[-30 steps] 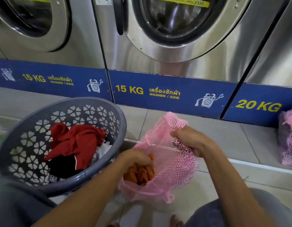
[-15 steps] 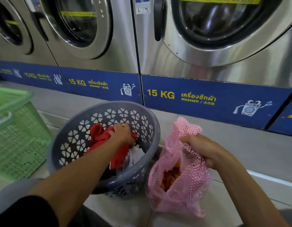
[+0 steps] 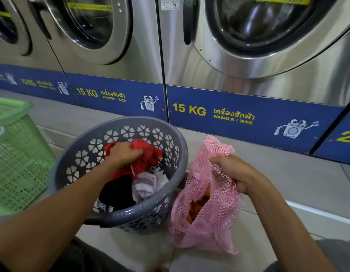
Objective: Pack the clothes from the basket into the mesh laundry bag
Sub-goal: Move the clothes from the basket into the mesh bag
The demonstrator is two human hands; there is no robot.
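A grey round basket [image 3: 119, 219] with flower cut-outs stands on the tiled floor at centre. In it lie a red garment [image 3: 148, 157], a black one [image 3: 119, 193] and a striped white one [image 3: 145, 185]. My left hand [image 3: 122, 153] is inside the basket, fingers closed on the red garment. To the right stands a pink mesh laundry bag [image 3: 209, 218] with an orange garment [image 3: 197, 208] showing through its mouth. My right hand [image 3: 232, 171] grips the bag's upper edge and holds it up.
Steel front-loading washers [image 3: 258, 46] with blue 15 KG panels line the back, above a raised tiled step. A green plastic basket [image 3: 15, 154] stands at the far left. My knees show at the bottom edge.
My left hand left the orange garment in the pink bag, moved left into the grey basket and closed on the red garment. The view swung left, bringing in the green basket.
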